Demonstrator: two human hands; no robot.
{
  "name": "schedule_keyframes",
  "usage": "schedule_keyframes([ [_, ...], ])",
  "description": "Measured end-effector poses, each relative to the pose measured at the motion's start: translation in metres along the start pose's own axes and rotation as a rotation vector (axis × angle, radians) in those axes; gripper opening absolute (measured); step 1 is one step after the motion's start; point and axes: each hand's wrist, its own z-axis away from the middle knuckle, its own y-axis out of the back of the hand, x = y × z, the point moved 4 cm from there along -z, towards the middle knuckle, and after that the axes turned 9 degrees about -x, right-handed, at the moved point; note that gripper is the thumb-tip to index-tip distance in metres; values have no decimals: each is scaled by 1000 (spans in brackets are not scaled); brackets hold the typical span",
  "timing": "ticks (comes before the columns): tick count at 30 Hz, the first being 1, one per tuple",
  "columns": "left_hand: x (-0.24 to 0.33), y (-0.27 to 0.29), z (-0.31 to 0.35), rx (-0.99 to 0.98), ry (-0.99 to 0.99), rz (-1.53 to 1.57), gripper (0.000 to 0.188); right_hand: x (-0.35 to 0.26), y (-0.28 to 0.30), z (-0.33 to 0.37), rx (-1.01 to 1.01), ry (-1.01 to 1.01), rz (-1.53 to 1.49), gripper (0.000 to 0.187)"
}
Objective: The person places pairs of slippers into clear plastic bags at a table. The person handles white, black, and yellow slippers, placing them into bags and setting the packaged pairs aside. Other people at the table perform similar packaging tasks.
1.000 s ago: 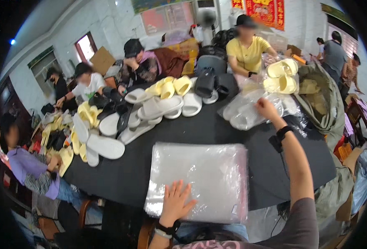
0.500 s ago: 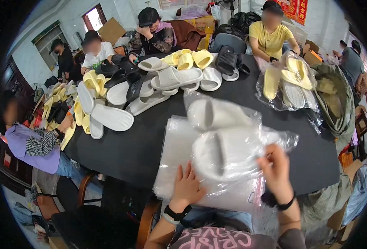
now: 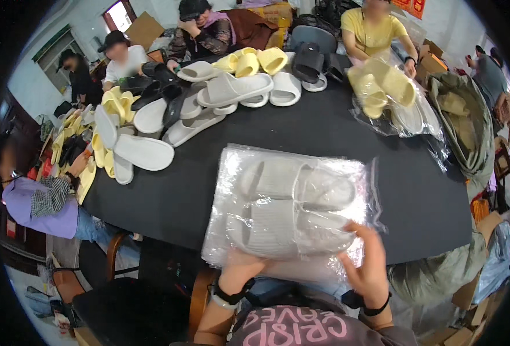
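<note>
A pair of pale grey slippers (image 3: 273, 226) in a clear plastic bag (image 3: 327, 187) lies side by side over a stack of clear plastic bags (image 3: 223, 173), right in front of me. My right hand (image 3: 369, 259) has its thumb and fingers around the near right end of the bagged slippers. At the near left corner is my left hand (image 3: 242, 274). Its fingers go out of sight beneath the bagged pair, so their grip does not show.
Loose grey, black and yellow slippers (image 3: 235, 90) are heaped along the far left of the black table (image 3: 151, 202). Bagged yellow and grey slippers (image 3: 382, 86) lie at the far right, by a co-worker in yellow (image 3: 376, 32). An olive sack (image 3: 462, 124) hangs at the right edge.
The bagged grey slippers have turned and come down toward me onto the bag stack. My left hand has slid under their near edge. The co-worker's yellow slippers have shifted in their bag.
</note>
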Motion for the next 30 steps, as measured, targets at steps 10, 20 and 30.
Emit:
schedule_keyframes([
  [10, -7, 42, 14, -82, 230, -258, 46, 90, -8, 46, 28, -301, -169, 40],
  [20, -57, 58, 48, 27, 498, -430, 53, 120, -1, 76, -83, -184, -1019, 15],
  [30, -20, 65, 63, 211, 591, 383, 37, 105, 20, 50, 2, -246, -621, 44],
])
